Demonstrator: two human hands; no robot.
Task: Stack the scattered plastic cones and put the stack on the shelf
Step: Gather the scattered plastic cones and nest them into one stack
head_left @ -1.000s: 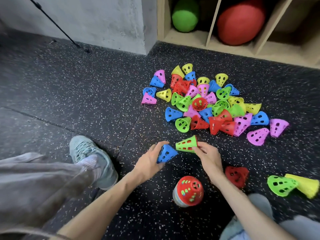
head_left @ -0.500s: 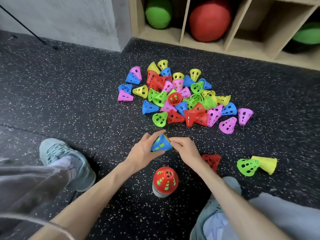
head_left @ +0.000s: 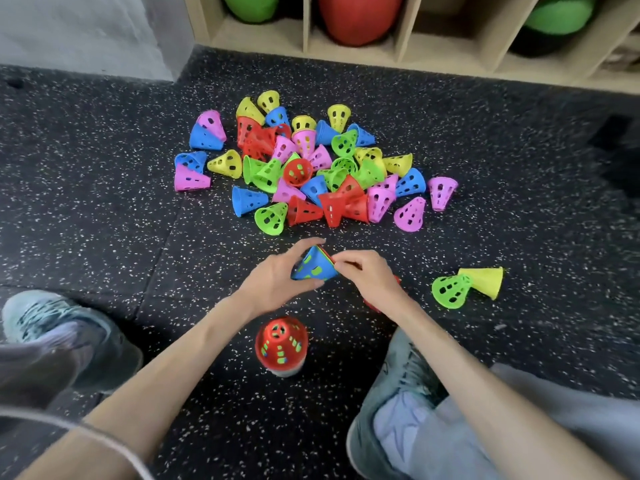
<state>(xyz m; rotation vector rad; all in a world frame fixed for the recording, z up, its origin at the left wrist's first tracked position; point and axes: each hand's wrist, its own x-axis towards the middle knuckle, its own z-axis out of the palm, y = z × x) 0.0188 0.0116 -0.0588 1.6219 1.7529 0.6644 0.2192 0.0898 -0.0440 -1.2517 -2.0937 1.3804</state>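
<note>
Speckled black floor [head_left: 104,188] carries everything: our left hand [head_left: 273,282] cups the blue cone [head_left: 313,268] while our right hand [head_left: 370,278] pinches its rim, likely seating it over the green one that a second ago was held apart. Loose cones [head_left: 311,164] lie beyond, the red-topped stack [head_left: 281,344] near us, the shelf [head_left: 398,50] far.

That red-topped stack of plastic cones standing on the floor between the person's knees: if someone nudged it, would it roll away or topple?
The red-topped stack of perforated plastic cones stands upright on its wide end, so it probably resists tipping. Its thin, hole-riddled walls suggest it is light, so a nudge would likely slide it on the speckled rubber floor. Knocked over, it would probably roll in a curve.
</note>
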